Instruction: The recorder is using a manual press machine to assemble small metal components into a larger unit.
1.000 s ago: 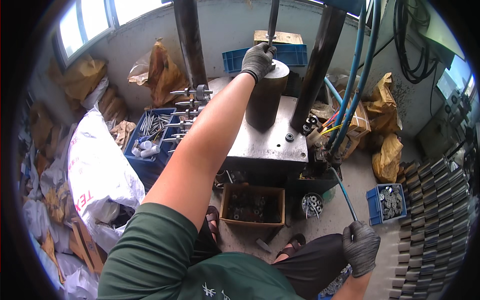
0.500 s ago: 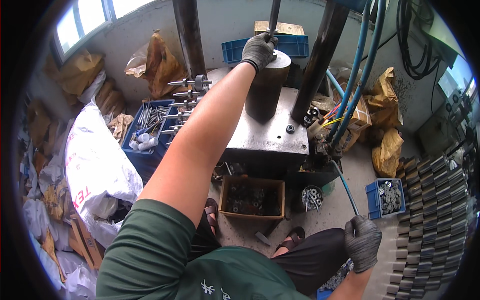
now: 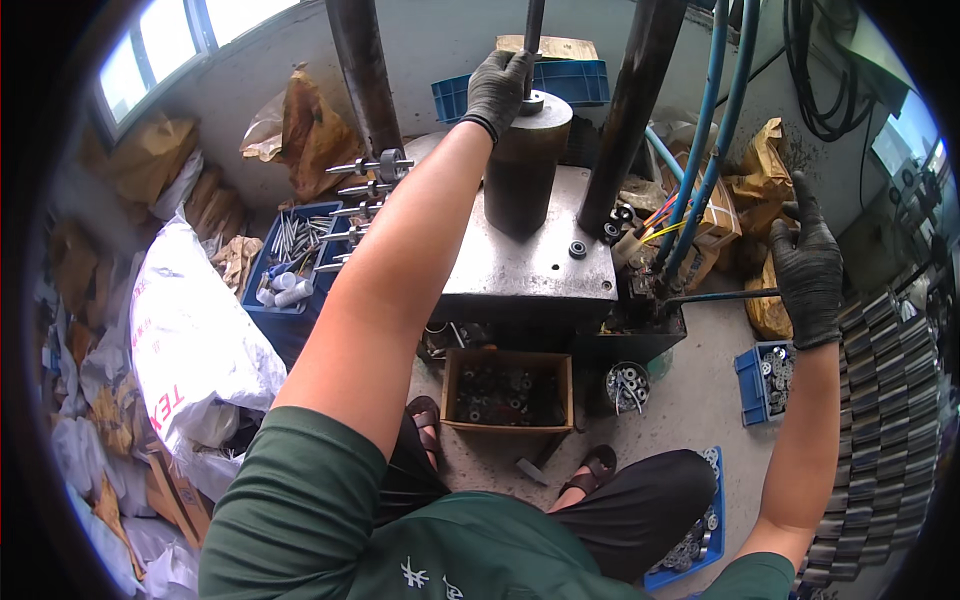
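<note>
"Press (image 3: 500, 275) straight ahead of the worker (image 3: 480, 550), then?"
"Yes: cylinder (image 3: 525, 185) in its middle, rod (image 3: 536, 25) upright above that, lever (image 3: 722, 296) out to the right."
"And the hands?"
"Right hand (image 3: 806, 270) is loose, unfolded at the lever's end. Left hand (image 3: 498, 88) curls against the rod; whether it's gripping, I can't tell. Ring (image 3: 533, 103) tops the cylinder."

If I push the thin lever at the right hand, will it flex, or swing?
The lever is probably stiff: it spans from the machine's dark fittings to the right hand without visible sag. It would likely swing rather than come loose, since its inner end appears to meet those fittings.
</note>
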### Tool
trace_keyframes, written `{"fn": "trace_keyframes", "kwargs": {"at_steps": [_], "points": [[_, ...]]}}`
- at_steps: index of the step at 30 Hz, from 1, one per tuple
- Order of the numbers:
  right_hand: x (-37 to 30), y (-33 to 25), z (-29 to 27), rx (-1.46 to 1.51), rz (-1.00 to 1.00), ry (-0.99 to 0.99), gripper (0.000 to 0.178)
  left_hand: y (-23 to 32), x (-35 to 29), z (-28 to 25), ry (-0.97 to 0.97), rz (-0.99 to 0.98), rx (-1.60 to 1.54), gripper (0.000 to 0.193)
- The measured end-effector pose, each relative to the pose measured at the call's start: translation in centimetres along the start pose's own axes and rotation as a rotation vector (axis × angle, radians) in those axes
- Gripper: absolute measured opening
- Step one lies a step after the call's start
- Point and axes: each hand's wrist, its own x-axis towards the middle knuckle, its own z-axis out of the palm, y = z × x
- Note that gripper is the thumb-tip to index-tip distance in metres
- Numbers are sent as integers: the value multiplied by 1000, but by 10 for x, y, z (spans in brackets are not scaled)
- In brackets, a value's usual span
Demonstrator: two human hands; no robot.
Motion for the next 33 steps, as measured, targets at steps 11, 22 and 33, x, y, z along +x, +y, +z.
{"fn": "trace_keyframes", "kwargs": {"at_steps": [11, 22, 33], "points": [[-184, -26, -46, -44, 4, -708, 22, -41, 34, -14, -2, 104, 53, 41], [-225, -34, -32, -116, 46, -483, 18, -35, 27, -9, -46, 104, 5, 43], [-220, -32, -36, -117, 19, -493, 18, -28, 24, -9, -175, 7, -82, 34]]}}
